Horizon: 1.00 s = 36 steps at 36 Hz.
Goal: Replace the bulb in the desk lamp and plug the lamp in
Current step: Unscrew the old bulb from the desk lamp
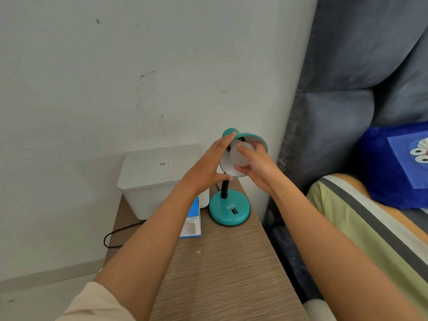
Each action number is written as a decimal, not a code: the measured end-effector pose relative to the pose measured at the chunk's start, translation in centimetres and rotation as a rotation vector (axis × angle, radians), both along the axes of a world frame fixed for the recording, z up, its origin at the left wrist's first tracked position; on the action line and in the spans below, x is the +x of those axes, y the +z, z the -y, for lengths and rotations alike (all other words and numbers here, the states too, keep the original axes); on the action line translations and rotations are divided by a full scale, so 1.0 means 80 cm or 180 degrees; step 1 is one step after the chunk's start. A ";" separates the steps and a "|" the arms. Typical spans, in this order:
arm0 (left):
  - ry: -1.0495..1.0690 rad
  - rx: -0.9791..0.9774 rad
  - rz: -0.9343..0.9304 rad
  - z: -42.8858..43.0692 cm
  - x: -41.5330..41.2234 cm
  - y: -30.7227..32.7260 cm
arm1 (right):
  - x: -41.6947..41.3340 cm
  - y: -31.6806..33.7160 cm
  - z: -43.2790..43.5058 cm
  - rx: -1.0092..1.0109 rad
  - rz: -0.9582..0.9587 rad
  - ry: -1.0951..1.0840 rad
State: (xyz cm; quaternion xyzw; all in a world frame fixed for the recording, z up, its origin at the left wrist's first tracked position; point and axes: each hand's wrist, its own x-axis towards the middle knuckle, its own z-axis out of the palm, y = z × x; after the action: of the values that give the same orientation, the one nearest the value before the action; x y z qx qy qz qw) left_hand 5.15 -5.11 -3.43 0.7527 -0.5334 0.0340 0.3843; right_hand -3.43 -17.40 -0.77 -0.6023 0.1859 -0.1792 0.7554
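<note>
A teal desk lamp stands on a wooden bedside table, its round base (229,210) near the table's far right corner. Its shade (256,137) is tipped so the white inside faces me. My left hand (206,165) grips the shade's left rim, fingers over the top and thumb beneath. My right hand (257,166) holds a white frosted bulb (240,156) inside the shade, thumb and fingers around it. The bulb's base and the socket are hidden. A black cord (115,235) loops off the table's left edge; its plug is out of sight.
A white lidded plastic box (152,179) sits at the table's back left. A blue and white bulb carton (192,221) lies beside the lamp base, partly under my left forearm. A grey padded headboard (335,112) and a bed with a blue pillow (393,167) are on the right.
</note>
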 end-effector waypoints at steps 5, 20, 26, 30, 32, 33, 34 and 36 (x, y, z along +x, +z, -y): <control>-0.0001 0.0004 0.0019 -0.001 0.000 0.000 | 0.003 -0.004 0.000 0.0328 0.0022 0.0052; 0.0024 0.0020 0.0000 -0.002 -0.001 -0.001 | 0.007 -0.004 0.000 0.0207 -0.0142 -0.0281; 0.0009 -0.0013 -0.0013 -0.001 0.000 -0.001 | 0.009 -0.001 -0.005 -0.0225 -0.0184 -0.0394; -0.0002 -0.0013 0.0013 -0.001 0.002 -0.002 | 0.007 0.003 -0.008 0.0069 -0.0257 -0.0195; 0.0012 -0.0012 -0.0012 -0.001 0.001 -0.003 | 0.008 -0.001 -0.007 -0.0507 -0.0337 -0.0405; 0.0013 -0.0017 -0.0023 -0.001 0.001 -0.003 | 0.007 0.000 -0.009 -0.0694 -0.0304 -0.0509; 0.0011 -0.0022 -0.0026 0.000 0.001 -0.003 | 0.007 -0.003 -0.010 -0.0794 -0.0268 -0.0547; 0.0008 -0.0029 -0.0013 0.000 0.001 -0.002 | 0.008 -0.003 -0.009 -0.0348 -0.0407 -0.0390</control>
State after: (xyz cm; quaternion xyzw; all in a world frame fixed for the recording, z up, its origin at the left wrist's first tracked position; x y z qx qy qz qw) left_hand 5.27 -5.13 -3.61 0.7517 -0.5316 0.0353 0.3888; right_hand -2.77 -16.70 -1.01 -0.6403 0.2602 -0.1962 0.6956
